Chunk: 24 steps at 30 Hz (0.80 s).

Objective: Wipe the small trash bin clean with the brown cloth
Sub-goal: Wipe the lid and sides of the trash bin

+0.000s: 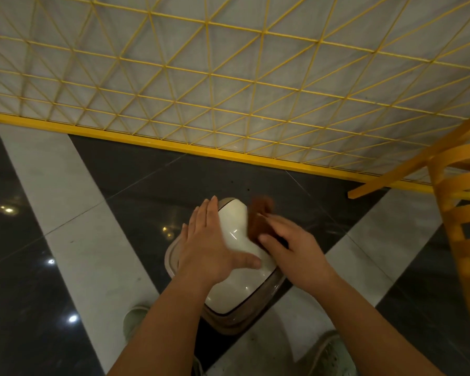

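Brown cloth: blurred, lying against the right far edge of the bin lid, partly under the right hand; part of it stands past the fingertips towards the far side.
Small trash bin: on the dark and pale tiled floor, near the person's feet, short of the yellow mesh fence; white glossy lid with a taupe rim, lid closed.
Step in hand: judged to be wiping the lid's right side with the cloth while the other hand steadies the bin.
Method advice: keep the cloth flat under the fingers and pressed evenly; run it along the rim seam as well as the white top; hold the steadying hand firm so that the light bin does not slide on the polished tiles; shift that hand afterwards so the covered patch can be wiped too.
Left hand: palm down, flat on the left half of the lid, fingers straight and released, thumb spread towards the middle of the lid; forearm comes in from the near side.
Right hand: blurred; fingers extended over the cloth, pressing it to the lid edge, thumb at the cloth's near end; whether the thumb pinches the cloth cannot be told.
Surroundings: orange slatted chair at right, well apart from the bin.
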Each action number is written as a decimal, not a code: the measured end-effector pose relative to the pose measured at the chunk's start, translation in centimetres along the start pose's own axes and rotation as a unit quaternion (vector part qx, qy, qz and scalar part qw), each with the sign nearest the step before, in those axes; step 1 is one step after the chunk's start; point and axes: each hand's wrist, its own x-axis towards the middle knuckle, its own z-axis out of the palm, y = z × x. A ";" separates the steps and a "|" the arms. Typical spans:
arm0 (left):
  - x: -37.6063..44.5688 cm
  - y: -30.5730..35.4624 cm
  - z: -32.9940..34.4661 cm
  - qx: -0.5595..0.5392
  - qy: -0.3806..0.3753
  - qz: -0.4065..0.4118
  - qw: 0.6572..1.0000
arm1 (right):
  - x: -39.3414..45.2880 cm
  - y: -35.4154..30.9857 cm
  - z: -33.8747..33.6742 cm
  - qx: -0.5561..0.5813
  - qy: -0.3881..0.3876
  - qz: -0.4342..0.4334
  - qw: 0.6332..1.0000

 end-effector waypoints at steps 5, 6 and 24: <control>-0.1 0.0 0.1 -0.009 0.019 0.003 1.000 | 6.6 -2.5 2.8 -0.088 -0.021 0.005 0.996; 0.0 0.1 0.2 -0.010 0.019 -0.001 1.000 | 7.5 -2.5 2.7 -0.071 -0.028 0.039 0.996; 0.0 0.0 0.2 -0.011 0.016 -0.015 1.000 | -0.4 1.2 0.2 0.103 0.040 0.241 0.964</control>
